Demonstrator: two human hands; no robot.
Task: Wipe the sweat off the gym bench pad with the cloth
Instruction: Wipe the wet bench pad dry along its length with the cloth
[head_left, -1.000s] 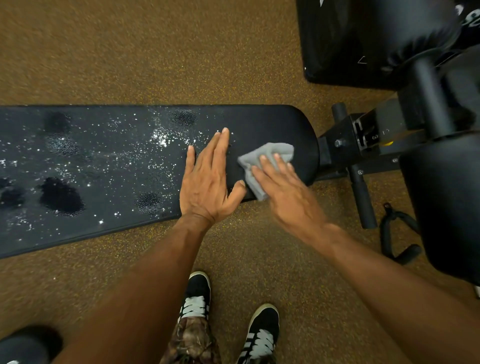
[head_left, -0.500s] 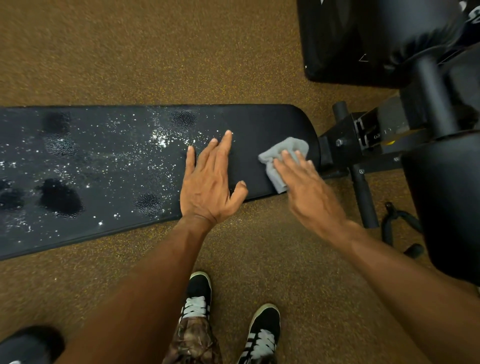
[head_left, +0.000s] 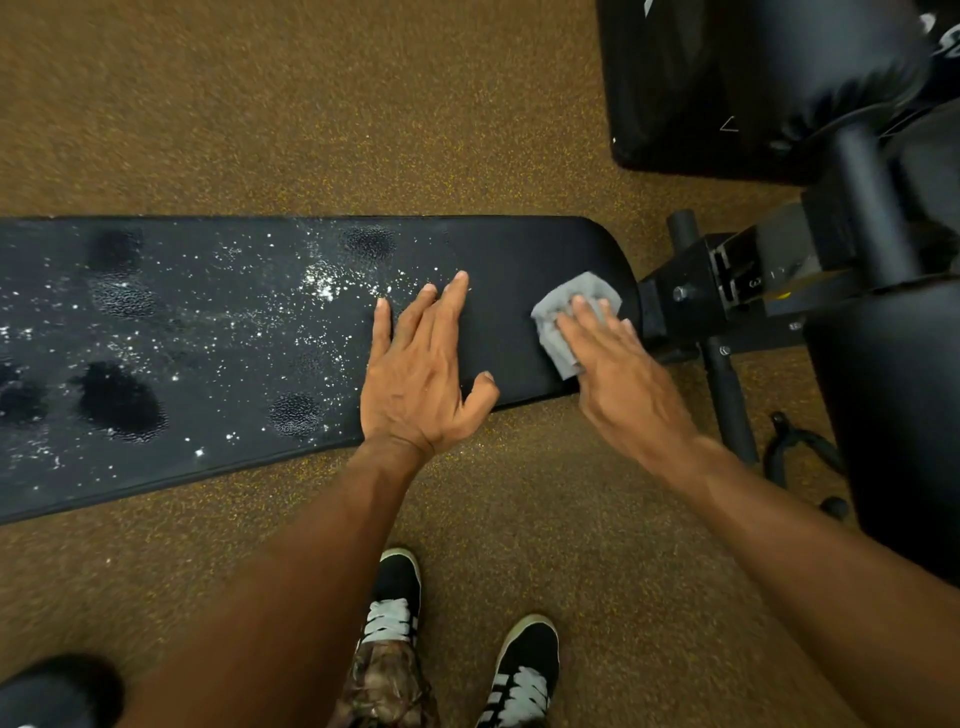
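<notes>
Your bench (head_left: 493, 249) is black, speckled with white-glinting droplets (head_left: 322, 280) and darker wet blotches (head_left: 122, 400) toward its left. Your cloth (head_left: 561, 317) is plain grey. The floor (head_left: 311, 130) is brown flecked yellow, your shoes (head_left: 524, 670) black with white laces and stripes, your trousers (head_left: 384, 686) brown-toned camouflage.

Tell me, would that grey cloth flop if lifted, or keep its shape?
Probably flop: the cloth lies crumpled and folded under the right hand. It looks thin, so it is likely light. Pushed, it should slide easily over the smooth pad, perhaps dragging where the droplets would wet it.
</notes>
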